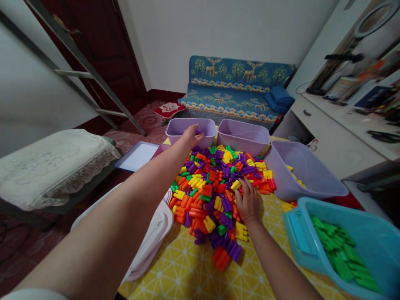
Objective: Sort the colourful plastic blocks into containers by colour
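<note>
My left hand [191, 136] reaches over the near rim of a lavender bin [175, 128] at the back. A purple plastic building block [198, 131] shows between its thumb and fingers. My right hand [249, 201] rests at the right side of a big pile of building blocks [204, 189] in orange, yellow, purple and green. Its fingers are curled down among the pieces, close to a yellow block [236, 185] and an orange one. What they grip, if anything, is hidden.
Another lavender bin [243, 135] stands at back centre; a third [309, 179], holding yellow blocks, is at right. A turquoise bin [300, 233] contains green blocks [343, 250]. White folded containers [153, 241] lie left on the yellow tablecloth [187, 271]. A ladder [93, 79] leans left.
</note>
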`<state>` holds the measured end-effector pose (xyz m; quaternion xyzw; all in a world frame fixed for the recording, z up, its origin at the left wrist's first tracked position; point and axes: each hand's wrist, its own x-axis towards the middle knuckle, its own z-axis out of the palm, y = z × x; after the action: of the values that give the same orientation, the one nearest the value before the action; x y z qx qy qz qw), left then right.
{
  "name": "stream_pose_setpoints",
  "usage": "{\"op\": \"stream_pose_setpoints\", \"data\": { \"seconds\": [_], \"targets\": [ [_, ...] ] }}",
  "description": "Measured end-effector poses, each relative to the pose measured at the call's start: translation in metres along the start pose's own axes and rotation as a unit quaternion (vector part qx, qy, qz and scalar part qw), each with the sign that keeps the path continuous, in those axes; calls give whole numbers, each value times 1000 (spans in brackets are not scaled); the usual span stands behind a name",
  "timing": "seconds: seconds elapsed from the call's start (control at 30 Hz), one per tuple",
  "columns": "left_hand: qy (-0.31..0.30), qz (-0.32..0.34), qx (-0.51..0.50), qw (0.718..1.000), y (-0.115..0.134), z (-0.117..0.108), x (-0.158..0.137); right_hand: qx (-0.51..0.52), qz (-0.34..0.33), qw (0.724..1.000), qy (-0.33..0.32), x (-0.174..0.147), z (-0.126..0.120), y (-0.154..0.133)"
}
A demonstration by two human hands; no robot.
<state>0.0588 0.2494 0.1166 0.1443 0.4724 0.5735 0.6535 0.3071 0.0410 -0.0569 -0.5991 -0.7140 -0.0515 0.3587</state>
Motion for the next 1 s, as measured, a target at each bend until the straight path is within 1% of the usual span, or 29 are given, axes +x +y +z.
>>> {"op": "stream_pose_setpoints", "data": {
  "seconds": [0.13,0.27,0.37,0.43,0.5,0.63,0.67,0.73,0.8,0.87,0.93,1.0],
  "targets": [
    [-13,-4,14,1000,1,-1,-2,2,-3,1000,2,0,0,0],
    [-23,7,44,999,4,-1,-4,1,-3,1000,-2,0,0,1],
    [-33,25,87,995,-3,-4,-13,-2,-3,1000,0,0,0,1],
    [-47,42,126,990,-17,-10,-24,-6,0,1000,0,0,0,0],
    [-66,69,168,981,-38,-21,-40,-9,2,1000,0,1,-1,-2],
    [-89,123,239,959,-85,-54,-76,-7,1,1000,0,1,-3,-4],
    [-94,143,258,951,-95,-63,-84,-5,1,1000,0,1,-3,-4],
    [-110,229,357,899,-112,-81,-98,-7,4,1000,0,1,-4,-4],
    [-128,280,412,858,-123,-96,-108,-10,6,1000,-1,1,-3,-4],
    [-168,315,450,819,-131,-106,-114,-9,5,1000,0,1,-3,-4],
    [-187,333,476,792,-137,-111,-117,-5,2,1000,0,1,-2,-3],
    [-183,338,488,784,-140,-110,-117,-3,3,1000,0,0,-1,-3]
  ]
}}
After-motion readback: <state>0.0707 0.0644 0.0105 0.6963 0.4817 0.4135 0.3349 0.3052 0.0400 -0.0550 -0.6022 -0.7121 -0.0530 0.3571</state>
